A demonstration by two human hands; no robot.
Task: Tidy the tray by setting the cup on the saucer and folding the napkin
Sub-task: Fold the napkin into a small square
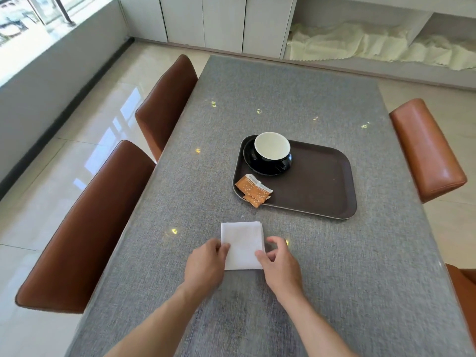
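Note:
A black cup [272,151] with a white inside stands upright on a black saucer [251,161] in the far left corner of the dark brown tray [316,184]. A white napkin [242,243], folded into a small square, lies flat on the grey table in front of the tray. My left hand [206,261] pinches the napkin's left edge. My right hand [279,261] touches its lower right corner with the thumb, fingers curled just beside the right edge.
Orange sugar packets [253,189] lie at the tray's near left corner. Brown leather chairs stand along the left side [85,228] and right side [427,148] of the grey table [283,99]. White cabinets line the far wall.

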